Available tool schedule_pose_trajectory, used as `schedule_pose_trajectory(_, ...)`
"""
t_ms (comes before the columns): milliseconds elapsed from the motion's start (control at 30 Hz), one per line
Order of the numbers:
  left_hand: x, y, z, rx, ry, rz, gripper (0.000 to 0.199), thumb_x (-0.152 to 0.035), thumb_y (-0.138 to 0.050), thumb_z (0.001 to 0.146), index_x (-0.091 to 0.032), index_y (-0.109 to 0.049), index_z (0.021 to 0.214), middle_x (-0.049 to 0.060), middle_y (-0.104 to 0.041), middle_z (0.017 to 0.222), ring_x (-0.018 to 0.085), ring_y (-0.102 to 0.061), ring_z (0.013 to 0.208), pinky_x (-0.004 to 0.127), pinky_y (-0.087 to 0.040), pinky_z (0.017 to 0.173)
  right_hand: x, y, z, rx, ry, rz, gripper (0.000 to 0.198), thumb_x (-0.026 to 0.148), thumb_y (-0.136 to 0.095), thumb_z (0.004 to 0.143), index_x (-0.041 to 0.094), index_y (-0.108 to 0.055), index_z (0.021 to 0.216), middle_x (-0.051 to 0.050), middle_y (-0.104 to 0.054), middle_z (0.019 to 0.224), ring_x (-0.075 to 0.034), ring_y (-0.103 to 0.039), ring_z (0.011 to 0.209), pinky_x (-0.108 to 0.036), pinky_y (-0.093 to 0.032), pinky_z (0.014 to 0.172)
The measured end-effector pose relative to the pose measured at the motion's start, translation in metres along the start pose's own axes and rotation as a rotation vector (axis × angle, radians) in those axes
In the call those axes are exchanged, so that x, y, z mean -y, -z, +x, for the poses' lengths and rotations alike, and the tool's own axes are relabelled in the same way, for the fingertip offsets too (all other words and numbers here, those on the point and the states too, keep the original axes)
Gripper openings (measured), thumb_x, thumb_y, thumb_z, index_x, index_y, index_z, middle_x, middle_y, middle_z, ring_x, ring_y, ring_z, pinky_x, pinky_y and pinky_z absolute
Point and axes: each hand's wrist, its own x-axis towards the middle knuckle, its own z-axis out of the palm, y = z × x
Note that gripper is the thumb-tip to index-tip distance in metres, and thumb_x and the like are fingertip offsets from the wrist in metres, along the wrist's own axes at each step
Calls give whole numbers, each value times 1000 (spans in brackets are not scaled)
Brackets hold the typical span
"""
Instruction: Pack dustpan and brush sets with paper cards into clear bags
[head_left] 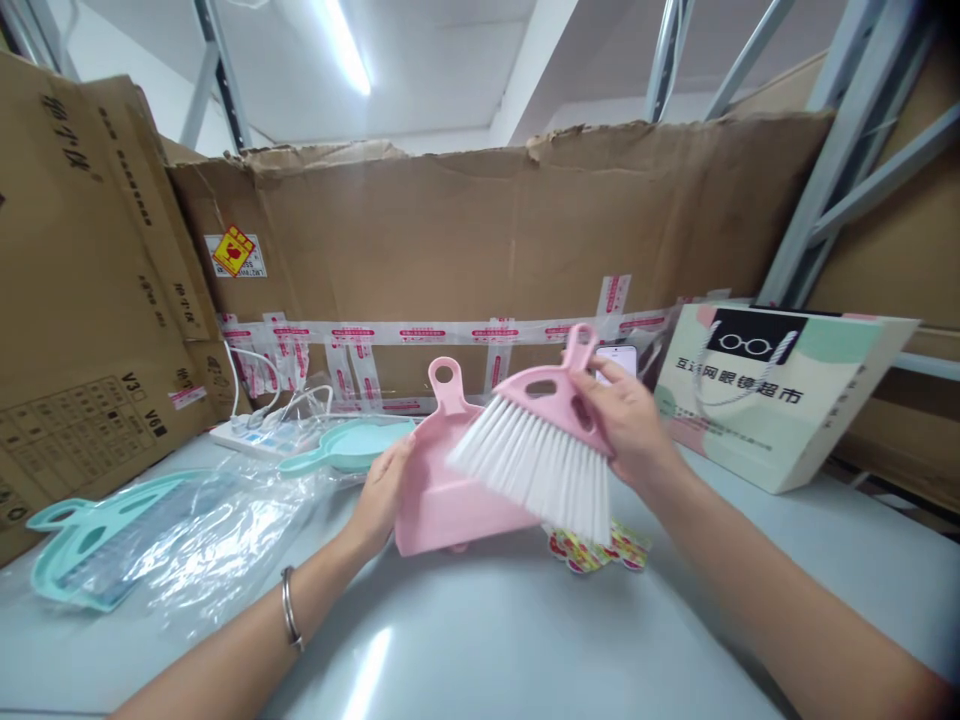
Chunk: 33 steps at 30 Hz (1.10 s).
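Pink plastic fills both of our hands. Our left hand [382,495] grips the pink dustpan [442,480] by its left wall, fingers wrapped round the edge, and holds it tilted with its lower rim near or on the grey table [487,640]; we cannot tell whether it touches. Our right hand [626,425] is closed on the back of the pink hand brush [547,430], fingertips over the plastic head just below its looped handle, so the white bristles fan down and leftward from our fingers, in front of the pan.

We judge both pieces light and stiff, with smooth moulded plastic that could slip under a loose grip. The bristles look soft and would splay if squeezed, so the plastic head or the handle is the place to hold. The pan's thin walls may flex; its handle with the hole, above our left fingers, offers a firmer hold.

Left of our left fingers lie clear plastic wrap [217,530], a teal dustpan [349,450] and a teal brush [105,545]. Below the bristles sits 1 small printed label [600,552]. Right of our right fingers stands a paper gift bag [780,395].
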Motion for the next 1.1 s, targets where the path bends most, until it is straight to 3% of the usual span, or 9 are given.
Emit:
schedule_pose_trajectory(100, 2, -1, 0, 52, -31, 18, 36, -47, -52, 78, -21, -65, 100, 3, -63, 110, 22, -52, 107, 28, -37, 92, -6, -22, -21, 184, -52, -83, 38, 41, -65, 67, 22, -45, 93, 8, -55, 53, -8, -48, 45, -19, -36, 42)
schedule_pose_trajectory(233, 5, -1, 2, 121, -51, 43, 39, -46, -49, 80, -20, -62, 108, 4, -59, 120, 22, -48, 114, 31, -33, 98, -18, -33, -30, 288, -46, -188, 35, 42, -63, 68, 20, -45, 89, 8, -50, 55, -9, -49, 49, -21, -38, 46)
schedule_pose_trajectory(467, 10, -3, 0, 250, -46, 124, 46, -51, -44, 82, -20, -59, 112, 4, -62, 114, 23, -52, 107, 33, -37, 93, -26, -39, -35, 181, 199, -485, 25, 34, -54, 78, 20, -54, 99, 0, -55, 74, -13, -50, 67, -27, -40, 64)
schedule_pose_trajectory(667, 12, -5, -4, 289, -36, 143, 50, -55, -41, 81, -16, -61, 108, 5, -65, 102, 23, -54, 98, 32, -40, 86, -28, -36, -32, 109, 284, -636, 25, 32, -51, 80, 21, -54, 103, -2, -56, 79, -17, -50, 77, -30, -39, 70)
schedule_pose_trajectory(933, 9, -8, -6, 318, -126, 220, 41, -46, -48, 81, -20, -60, 111, 5, -64, 108, 22, -55, 101, 32, -41, 89, -37, -45, -35, 203, 514, -786, 20, 23, -49, 82, 17, -54, 100, -5, -58, 80, -19, -47, 79, -33, -40, 73)
schedule_pose_trajectory(1100, 6, -13, -10, 298, -148, 238, 37, -40, -49, 83, -20, -59, 112, 4, -64, 109, 21, -55, 103, 32, -40, 91, -44, -46, -36, 187, 512, -814, 28, 22, -47, 83, 19, -49, 110, -5, -55, 84, -20, -48, 82, -37, -41, 79)
